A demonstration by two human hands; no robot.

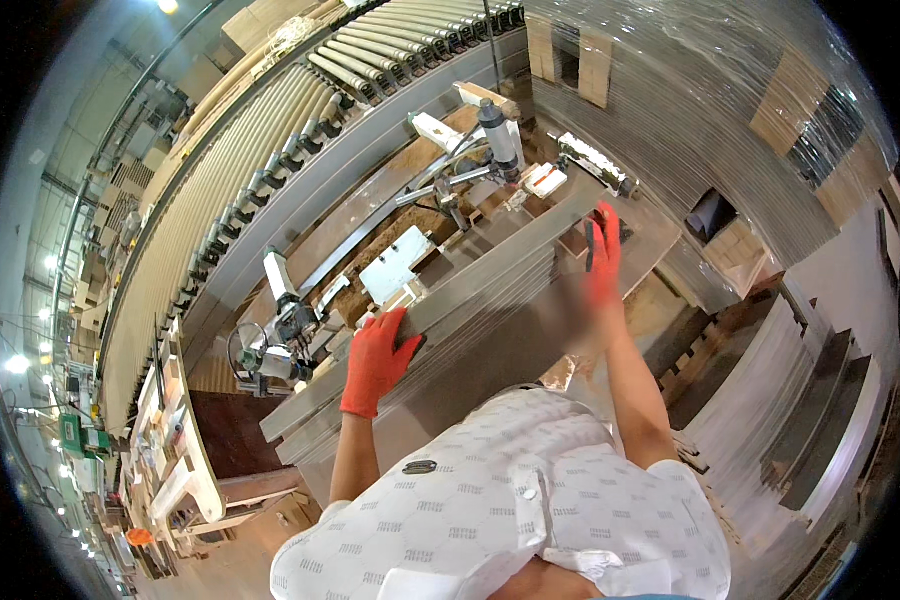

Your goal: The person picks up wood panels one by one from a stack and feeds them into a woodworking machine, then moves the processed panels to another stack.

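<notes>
A stack of long, narrow grey-brown boards (490, 345) lies slanting in front of my body, from lower left to upper right. Along its far side runs the top board (480, 285). My left hand (375, 362), in a red glove, closes over this board towards its left end, the thumb lying on the upper face. Near the right end, my right hand (602, 262), gloved in red with dark finger pads, grips the same board at its edge. Some of the right fingers are hidden, and a blur covers the area by that wrist.
Beyond the boards stands a machine with a grey cylinder (498, 135), metal arms and a white plate (397, 264). A roller conveyor (260, 150) runs behind it. Film-wrapped stacked panels (660, 130) rise at the right, and a wooden workbench (185, 440) stands at the left.
</notes>
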